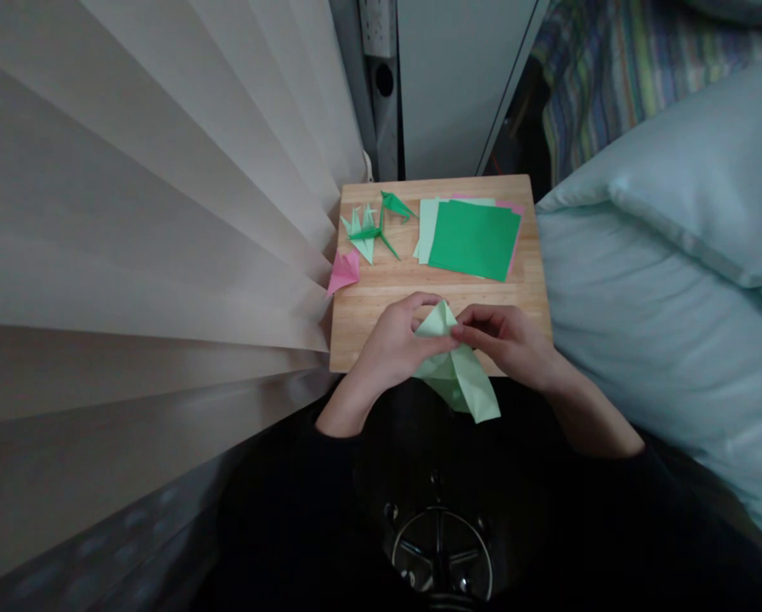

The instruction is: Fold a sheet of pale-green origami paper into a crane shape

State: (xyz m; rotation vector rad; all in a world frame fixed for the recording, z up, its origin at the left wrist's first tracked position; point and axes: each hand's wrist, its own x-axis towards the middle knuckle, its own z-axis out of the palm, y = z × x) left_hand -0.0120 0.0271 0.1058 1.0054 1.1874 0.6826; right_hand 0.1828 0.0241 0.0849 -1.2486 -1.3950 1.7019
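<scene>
A light green sheet of origami paper (460, 378), partly folded to a point at its top, is held over the near edge of a small wooden table. My left hand (397, 340) pinches its left side, thumb across the front. From the right, my right hand (505, 340) grips the same sheet between thumb and fingertips, close to the left thumb. The lower part of the paper hangs loose past the table edge. Some of the left fingers are hidden behind it.
Folded paper pieces lie at the table's (390, 289) far left: a pink one (344, 272), a dark green one (397, 206) and light green ones (363, 231). A stack of coloured sheets (476, 238) lies far right. A curtain (228, 255) borders the left, pale bedding (661, 255) the right.
</scene>
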